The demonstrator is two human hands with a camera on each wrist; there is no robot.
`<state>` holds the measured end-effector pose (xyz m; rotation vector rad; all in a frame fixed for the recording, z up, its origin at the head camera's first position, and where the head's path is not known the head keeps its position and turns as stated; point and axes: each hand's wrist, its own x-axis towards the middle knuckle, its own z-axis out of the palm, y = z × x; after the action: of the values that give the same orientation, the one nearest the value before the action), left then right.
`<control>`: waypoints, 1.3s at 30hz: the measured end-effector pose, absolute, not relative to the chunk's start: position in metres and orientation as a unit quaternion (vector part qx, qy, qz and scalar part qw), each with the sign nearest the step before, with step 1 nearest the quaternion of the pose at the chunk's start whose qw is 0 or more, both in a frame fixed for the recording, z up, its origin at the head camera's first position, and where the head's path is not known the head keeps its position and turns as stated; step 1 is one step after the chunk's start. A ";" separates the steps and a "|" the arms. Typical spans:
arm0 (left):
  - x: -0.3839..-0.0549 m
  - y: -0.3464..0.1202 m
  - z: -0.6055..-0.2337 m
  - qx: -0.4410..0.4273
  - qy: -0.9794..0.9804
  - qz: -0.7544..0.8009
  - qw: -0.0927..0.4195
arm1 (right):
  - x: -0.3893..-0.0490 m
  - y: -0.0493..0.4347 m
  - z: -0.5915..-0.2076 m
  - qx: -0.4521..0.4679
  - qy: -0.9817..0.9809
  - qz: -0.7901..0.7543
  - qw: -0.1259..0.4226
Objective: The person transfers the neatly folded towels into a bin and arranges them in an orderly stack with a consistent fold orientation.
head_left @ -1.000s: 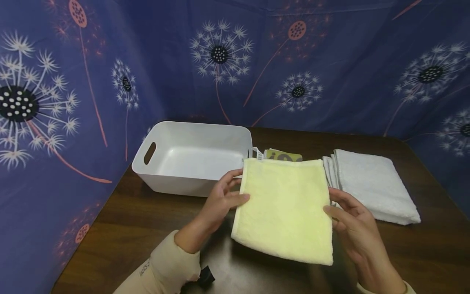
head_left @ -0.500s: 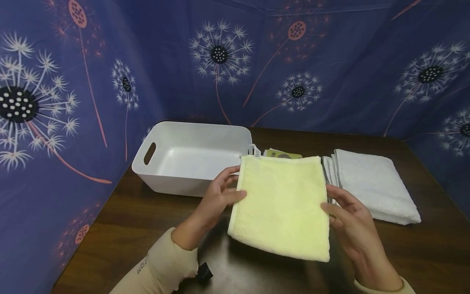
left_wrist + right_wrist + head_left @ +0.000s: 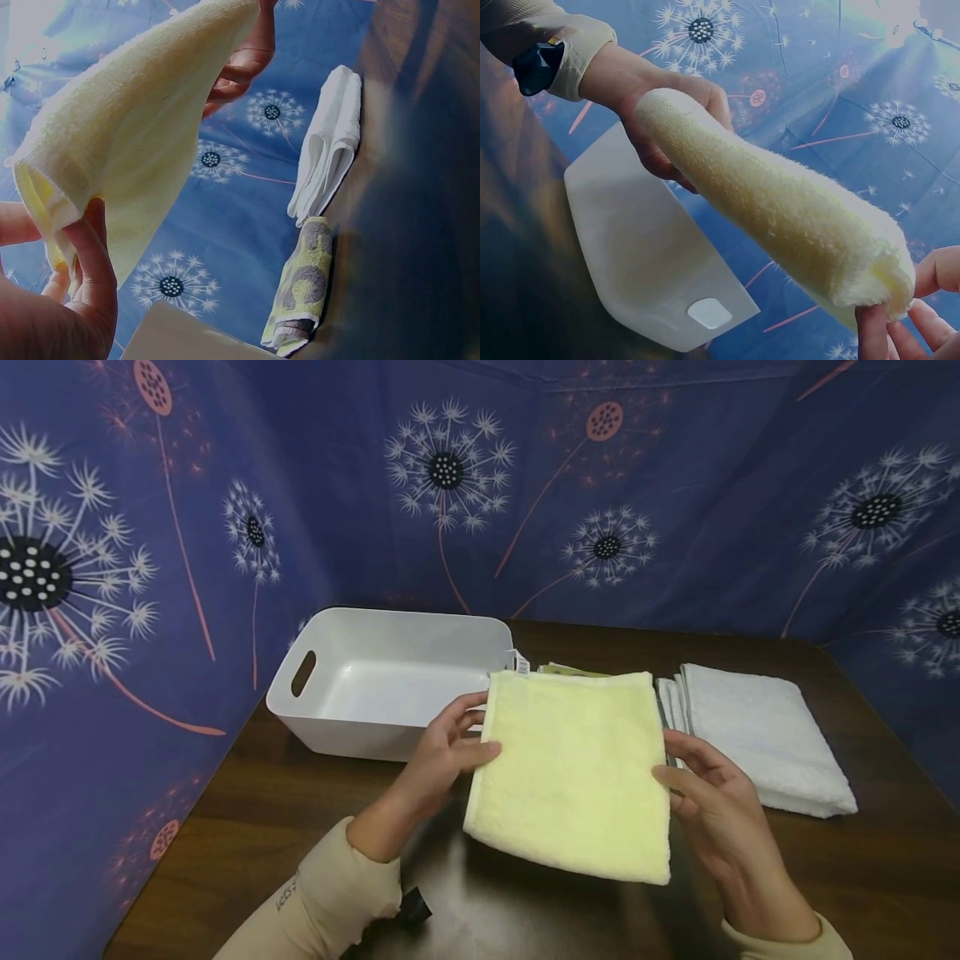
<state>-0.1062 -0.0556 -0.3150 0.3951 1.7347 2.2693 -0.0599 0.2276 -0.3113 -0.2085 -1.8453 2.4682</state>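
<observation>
A folded pale yellow towel (image 3: 570,777) is held up above the table between both hands, its broad face toward the head camera. My left hand (image 3: 442,756) pinches its left edge, thumb on the near face and fingers behind. On the opposite edge my right hand (image 3: 723,814) grips it the same way. A white tag (image 3: 522,663) sticks up at the towel's top left corner. In the left wrist view the folded layers show beside the left fingers (image 3: 94,259). The right wrist view shows the towel's rounded lower fold (image 3: 780,217).
A white bin (image 3: 390,693) with handle holes stands at the back left. A folded white towel (image 3: 765,735) lies at the right. Behind the yellow towel is a folded yellow-and-grey patterned towel (image 3: 304,281), mostly hidden in the head view. A dandelion-print curtain (image 3: 525,485) borders the wooden table (image 3: 247,827).
Both hands have moved slightly up and left with the yellow towel, which now covers more of the patterned towel behind. Their hold is unchanged.
</observation>
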 end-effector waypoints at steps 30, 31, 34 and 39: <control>-0.115 -0.062 -0.304 0.113 0.607 0.776 0.128 | -0.071 0.216 -0.299 -0.098 -0.619 0.779 0.017; -0.115 -0.062 -0.304 0.110 0.609 0.775 0.129 | -0.071 0.216 -0.299 -0.106 -0.621 0.777 0.016; -0.115 -0.061 -0.304 0.105 0.614 0.771 0.129 | -0.072 0.215 -0.297 -0.112 -0.623 0.774 0.016; -0.116 -0.062 -0.304 0.105 0.617 0.769 0.128 | -0.073 0.215 -0.296 -0.110 -0.621 0.776 0.014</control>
<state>-0.1161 -0.0623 -0.3041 0.3050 1.7951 2.2379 -0.0728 0.2148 -0.2962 -0.3410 -1.9345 2.4151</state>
